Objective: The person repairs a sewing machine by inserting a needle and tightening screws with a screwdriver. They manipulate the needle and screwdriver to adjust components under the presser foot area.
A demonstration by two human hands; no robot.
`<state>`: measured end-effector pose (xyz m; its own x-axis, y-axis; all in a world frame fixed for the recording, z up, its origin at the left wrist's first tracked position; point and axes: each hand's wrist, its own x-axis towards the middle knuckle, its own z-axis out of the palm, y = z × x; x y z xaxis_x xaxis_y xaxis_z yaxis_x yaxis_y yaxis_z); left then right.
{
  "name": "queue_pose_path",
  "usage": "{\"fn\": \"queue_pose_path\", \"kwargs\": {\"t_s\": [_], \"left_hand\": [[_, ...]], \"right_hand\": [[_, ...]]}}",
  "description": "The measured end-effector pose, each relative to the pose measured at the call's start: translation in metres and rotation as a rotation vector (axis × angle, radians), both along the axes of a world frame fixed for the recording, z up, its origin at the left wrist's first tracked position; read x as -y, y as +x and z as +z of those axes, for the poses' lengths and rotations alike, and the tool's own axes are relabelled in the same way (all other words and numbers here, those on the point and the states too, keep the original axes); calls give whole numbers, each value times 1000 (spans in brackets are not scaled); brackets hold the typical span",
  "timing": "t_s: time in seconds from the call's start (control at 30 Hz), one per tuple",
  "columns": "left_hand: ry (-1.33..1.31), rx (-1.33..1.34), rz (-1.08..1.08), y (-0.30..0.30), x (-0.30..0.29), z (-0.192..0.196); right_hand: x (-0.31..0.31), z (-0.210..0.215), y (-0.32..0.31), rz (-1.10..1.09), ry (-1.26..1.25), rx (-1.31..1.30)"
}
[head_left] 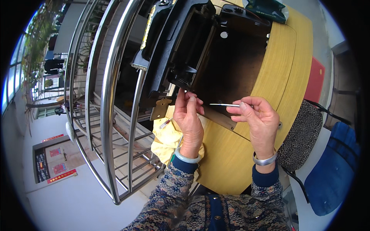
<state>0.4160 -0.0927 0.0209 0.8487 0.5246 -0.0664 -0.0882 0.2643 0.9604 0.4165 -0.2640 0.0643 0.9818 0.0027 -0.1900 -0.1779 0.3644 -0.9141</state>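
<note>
My right hand [257,118] pinches a thin metal rod [224,104] that points left, toward my left hand. My left hand [188,114] is raised with its fingers curled at the lower edge of a black tilted-back sewing machine [175,46]; whether it holds something small between the fingertips I cannot tell. Both hands hover over the dark opening [231,61] in a yellow wooden table [283,57]. A pale green bangle sits on my left wrist, a silver one on my right.
A steel railing [111,115] runs along the left, with a street far below. A yellow cloth [165,140] lies under my left hand. A leopard-print seat [300,134] and a blue chair [335,169] stand at right. A green bag [268,9] rests on the table's far end.
</note>
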Motion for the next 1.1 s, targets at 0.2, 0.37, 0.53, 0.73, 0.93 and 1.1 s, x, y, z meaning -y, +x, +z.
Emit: {"fn": "queue_pose_path", "kwargs": {"t_s": [0.2,0.37,0.53,0.73,0.93,1.1], "left_hand": [[82,-28,13,-3,2,0],[105,-65,16,-4,3,0],[117,-65,0,-3,4,2],[107,-64,1,-3,4,1],[119,-66,-8,-5,2,0],[144,-74,-6,-4,3,-1]], "right_hand": [[-60,-46,26,-152,126,-3],[-87,-59,29,-194,111,36],[-98,-58,26,-151,216,-22],[-87,-64,25,50,501,-225],[-83,-72,29,271,350,-200],[-76,-66,31,341,421,-198]]}}
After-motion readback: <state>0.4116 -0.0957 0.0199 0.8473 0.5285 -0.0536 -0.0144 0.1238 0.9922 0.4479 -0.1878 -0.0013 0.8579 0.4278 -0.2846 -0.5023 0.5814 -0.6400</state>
